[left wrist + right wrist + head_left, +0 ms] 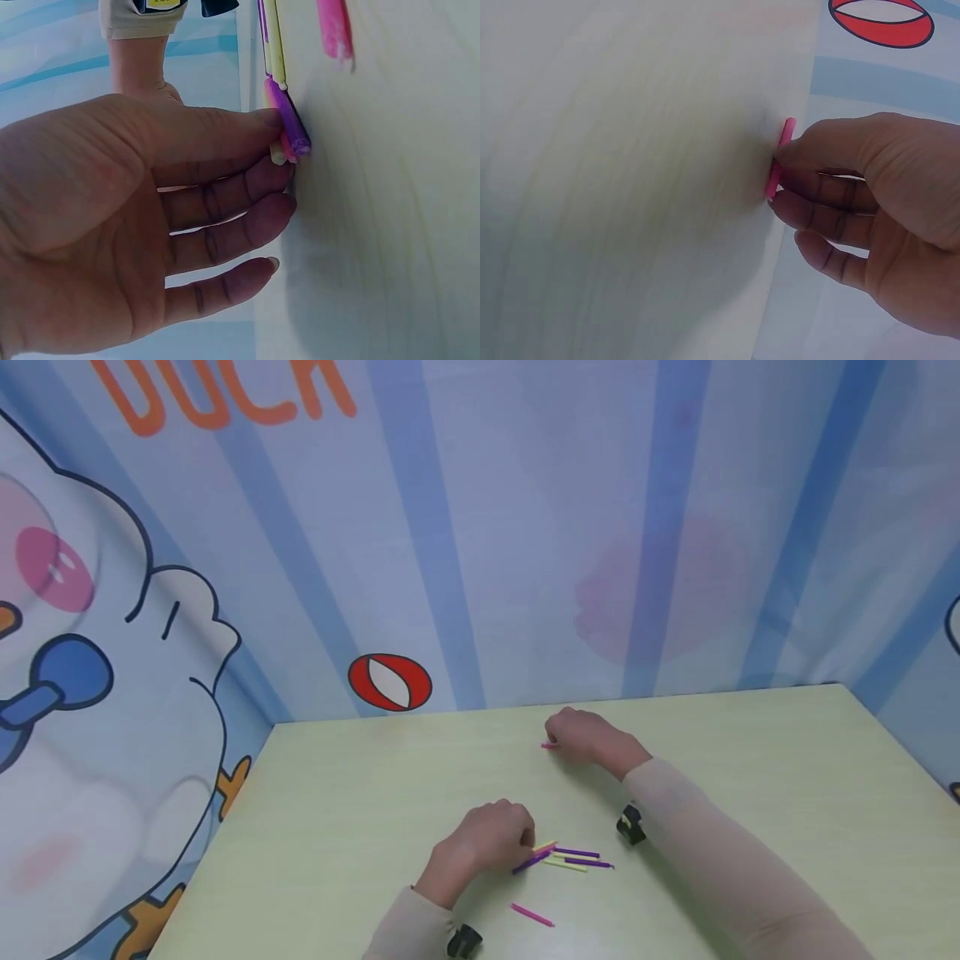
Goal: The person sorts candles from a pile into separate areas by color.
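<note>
Thin candles in purple, pink and yellow lie in a loose pile on the table. My left hand is at the pile's left end. In the left wrist view, its thumb and forefinger pinch a few candles there, a purple candle uppermost with pink and yellow ends beneath. Farther back, my right hand pinches a pink candle between thumb and fingers, close to the tabletop; the fingers hide its middle. A separate pink candle lies nearer the front, apart from the pile.
The pale yellow table ends at the back against a blue striped backdrop. The backdrop carries a red and white ball picture and a large white cartoon figure at the left. Black devices sit at both wrists.
</note>
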Motion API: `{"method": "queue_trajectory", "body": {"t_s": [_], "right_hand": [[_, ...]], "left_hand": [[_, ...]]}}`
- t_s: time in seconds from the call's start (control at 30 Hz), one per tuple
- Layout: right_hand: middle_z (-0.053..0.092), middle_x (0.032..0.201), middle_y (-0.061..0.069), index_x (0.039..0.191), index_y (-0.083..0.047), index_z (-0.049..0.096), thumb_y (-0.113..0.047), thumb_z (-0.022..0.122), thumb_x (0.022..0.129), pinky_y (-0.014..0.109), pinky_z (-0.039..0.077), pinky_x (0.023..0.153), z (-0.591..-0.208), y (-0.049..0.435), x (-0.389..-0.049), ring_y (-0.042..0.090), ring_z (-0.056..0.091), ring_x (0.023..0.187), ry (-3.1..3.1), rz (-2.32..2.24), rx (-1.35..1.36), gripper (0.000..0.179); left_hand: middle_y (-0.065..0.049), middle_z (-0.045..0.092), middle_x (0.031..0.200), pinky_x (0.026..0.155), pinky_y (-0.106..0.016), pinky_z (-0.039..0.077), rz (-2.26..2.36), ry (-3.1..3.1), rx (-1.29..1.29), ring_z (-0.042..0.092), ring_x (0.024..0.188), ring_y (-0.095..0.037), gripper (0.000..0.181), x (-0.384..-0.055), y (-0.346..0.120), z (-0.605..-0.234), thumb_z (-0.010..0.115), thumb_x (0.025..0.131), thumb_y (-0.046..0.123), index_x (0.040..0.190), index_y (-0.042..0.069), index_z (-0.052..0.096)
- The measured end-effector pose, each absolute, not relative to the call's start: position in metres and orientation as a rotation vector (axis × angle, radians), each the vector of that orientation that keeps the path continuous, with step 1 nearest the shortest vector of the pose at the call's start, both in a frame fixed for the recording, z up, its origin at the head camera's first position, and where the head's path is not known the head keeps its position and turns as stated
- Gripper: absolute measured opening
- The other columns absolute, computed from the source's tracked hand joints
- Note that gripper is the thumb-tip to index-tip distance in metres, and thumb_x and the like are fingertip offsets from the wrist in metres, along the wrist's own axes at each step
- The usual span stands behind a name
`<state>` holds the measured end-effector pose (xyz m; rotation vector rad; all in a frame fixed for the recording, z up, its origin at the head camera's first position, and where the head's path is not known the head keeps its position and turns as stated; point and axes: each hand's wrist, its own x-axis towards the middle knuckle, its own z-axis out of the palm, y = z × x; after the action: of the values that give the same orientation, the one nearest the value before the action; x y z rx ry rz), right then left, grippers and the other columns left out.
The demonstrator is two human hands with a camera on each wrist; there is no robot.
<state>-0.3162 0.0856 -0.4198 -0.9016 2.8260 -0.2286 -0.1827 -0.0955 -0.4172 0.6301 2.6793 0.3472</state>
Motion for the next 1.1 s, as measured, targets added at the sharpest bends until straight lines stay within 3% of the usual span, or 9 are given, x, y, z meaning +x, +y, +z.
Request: {"method": "queue_trajectory", "body": {"t_s": [0.27,0.53,1.0,1.1], "right_hand": [[0.063,0.087,0.004,0.096,-0.004,0.069,-0.011,0.067,0.095,0.036,0.051,0.075,-0.412,0.092,-0.309,0.018,0.058,0.08,2.863,-0.266,-1.005,0.006],[0.067,0.097,0.01,0.105,-0.002,0.071,-0.007,0.072,0.09,0.035,0.052,0.073,-0.396,0.093,-0.294,0.017,0.059,0.08,2.865,-0.302,-1.03,0.016],[0.066,0.109,0.011,0.113,0.0,0.069,-0.002,0.068,0.09,0.039,0.054,0.084,-0.387,0.095,-0.261,0.027,0.065,0.1,2.85,-0.301,-1.058,0.023],[0.066,0.106,0.01,0.112,-0.001,0.069,-0.004,0.069,0.09,0.039,0.054,0.082,-0.387,0.099,-0.257,0.025,0.065,0.096,2.867,-0.282,-1.037,0.022]], "left_hand": [[0.008,0.056,0.068,0.06,-0.024,0.044,0.341,2.684,0.623,0.051,0.06,-0.009,0.008,-0.183,-0.094,-0.418,0.074,0.091,0.02,0.086,0.015,0.074],[0.007,0.056,0.069,0.061,-0.025,0.044,0.334,2.683,0.606,0.052,0.062,-0.009,0.008,-0.183,-0.094,-0.416,0.074,0.091,0.02,0.086,0.015,0.074],[0.006,0.056,0.067,0.058,-0.025,0.043,0.336,2.679,0.611,0.05,0.059,-0.009,0.011,-0.182,-0.092,-0.418,0.074,0.091,0.019,0.081,0.015,0.071],[0.006,0.056,0.067,0.058,-0.025,0.043,0.333,2.682,0.626,0.051,0.059,-0.009,0.011,-0.182,-0.091,-0.419,0.074,0.091,0.019,0.081,0.015,0.071]]}}
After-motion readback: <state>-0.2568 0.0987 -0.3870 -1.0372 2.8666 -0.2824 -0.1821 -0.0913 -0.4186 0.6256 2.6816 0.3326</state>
